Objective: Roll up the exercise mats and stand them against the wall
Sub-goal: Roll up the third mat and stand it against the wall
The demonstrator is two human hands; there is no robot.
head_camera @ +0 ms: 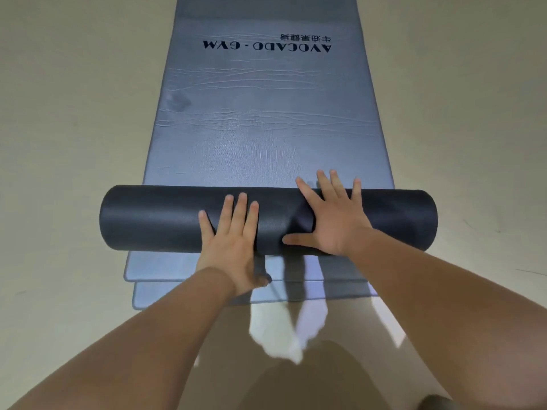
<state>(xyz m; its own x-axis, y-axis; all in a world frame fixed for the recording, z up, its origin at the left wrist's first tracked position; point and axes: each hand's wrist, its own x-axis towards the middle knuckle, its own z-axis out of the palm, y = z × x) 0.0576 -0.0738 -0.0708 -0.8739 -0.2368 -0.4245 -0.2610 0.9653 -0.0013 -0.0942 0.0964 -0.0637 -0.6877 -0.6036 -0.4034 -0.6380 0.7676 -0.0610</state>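
A grey-blue exercise mat printed "AVOCADO · GYM" lies flat on the floor, stretching away from me. Its near end is wound into a dark roll lying across the mat. My left hand presses flat on the roll's middle, fingers spread, thumb tucked under the near side. My right hand lies flat over the roll's top, fingertips reaching past its far edge. Under the roll, the near edges of two more flat mats stick out toward me.
Pale beige floor surrounds the mats on both sides. A white sock or foot shows blurred between my arms at the bottom. No wall is in view.
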